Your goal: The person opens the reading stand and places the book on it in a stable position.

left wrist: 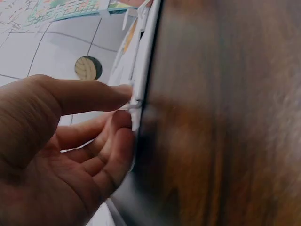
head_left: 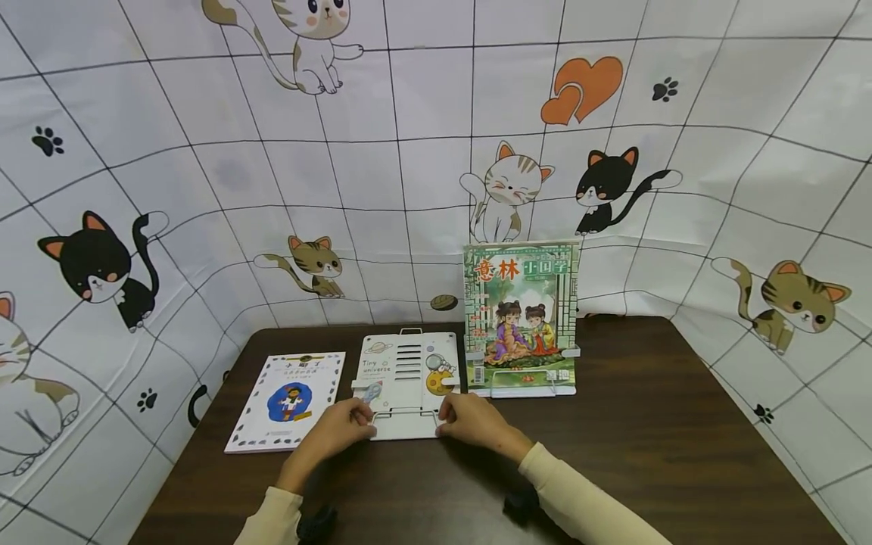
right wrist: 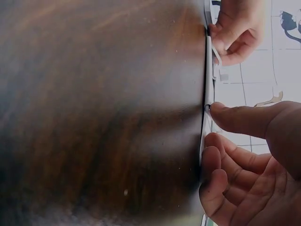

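A white folding book stand (head_left: 406, 428) lies flat on the table, printed with "Tiny universe", planets and an astronaut, with slots down its middle. My left hand (head_left: 346, 422) pinches its near left side by the wire rest. In the left wrist view, that thumb (left wrist: 106, 96) and the fingertips meet at the stand's edge. On the near right side, my right hand (head_left: 477, 418) holds the stand likewise. The right wrist view shows the right thumb (right wrist: 235, 117) against the white rim (right wrist: 209, 70), its other fingers curled beside it. Each palm is partly hidden in the head view.
To the left lies a white book (head_left: 309, 378) with a blue round picture. A colourful magazine (head_left: 521, 261) leans upright on another white stand (head_left: 524, 391) at right. Behind the dark wooden table (head_left: 647, 439) hangs a cat-patterned cloth (head_left: 422, 174).
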Motion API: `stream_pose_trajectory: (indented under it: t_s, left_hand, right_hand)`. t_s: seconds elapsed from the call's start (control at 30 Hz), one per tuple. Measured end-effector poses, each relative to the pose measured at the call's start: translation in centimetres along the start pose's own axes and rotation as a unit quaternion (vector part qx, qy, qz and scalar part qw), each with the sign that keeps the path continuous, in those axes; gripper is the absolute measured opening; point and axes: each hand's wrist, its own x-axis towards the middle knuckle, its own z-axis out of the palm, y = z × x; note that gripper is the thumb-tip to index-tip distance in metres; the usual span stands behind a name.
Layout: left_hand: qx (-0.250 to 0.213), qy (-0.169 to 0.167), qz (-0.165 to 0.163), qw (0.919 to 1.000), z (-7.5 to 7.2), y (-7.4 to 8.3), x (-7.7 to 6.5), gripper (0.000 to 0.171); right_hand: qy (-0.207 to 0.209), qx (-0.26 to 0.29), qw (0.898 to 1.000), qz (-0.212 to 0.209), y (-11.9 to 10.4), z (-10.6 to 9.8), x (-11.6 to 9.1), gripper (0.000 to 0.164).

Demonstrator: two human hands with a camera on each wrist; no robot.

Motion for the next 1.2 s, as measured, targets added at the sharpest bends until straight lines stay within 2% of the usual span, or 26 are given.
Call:
stream_pose_trajectory:
  t_s: [0.13, 0.23, 0.4, 0.63, 0.8, 1.2]
  left_hand:
    - [0.01, -0.033, 0.008, 0.9994, -0.4, -0.1, -0.4, 0.025]
    - [0.009, -0.042, 0.012, 0.999, -0.6, 0.1, -0.5, 0.028]
    - [0.005, -0.036, 0.01, 0.9993, -0.6, 0.4, -0.7, 0.026]
    - [-0.002, -0.031, 0.021, 0.9993, -0.4, -0.2, -0.6, 0.024]
    - [-0.012, -0.036, 0.039, 0.9985, -0.5, -0.7, -0.2, 0.025]
    - [-0.023, -0.034, 0.039, 0.9984, -0.5, -0.7, 0.1, 0.026]
  right_hand:
    - [-0.01, 0.007, 1.0, 0.004, -0.4, 0.1, -0.1, 0.027]
    - [-0.01, 0.007, 1.0, -0.001, -0.4, 0.3, 0.0, 0.03]
    - [-0.007, 0.013, 1.0, -0.006, -0.3, 0.6, 0.2, 0.029]
    - [-0.012, 0.01, 1.0, -0.008, -0.4, 0.8, 0.2, 0.031]
    - [-0.008, 0.007, 1.0, -0.026, -0.3, 0.8, 0.3, 0.033]
    - [0.015, 0.001, 0.997, -0.072, -0.2, 1.0, 0.2, 0.03]
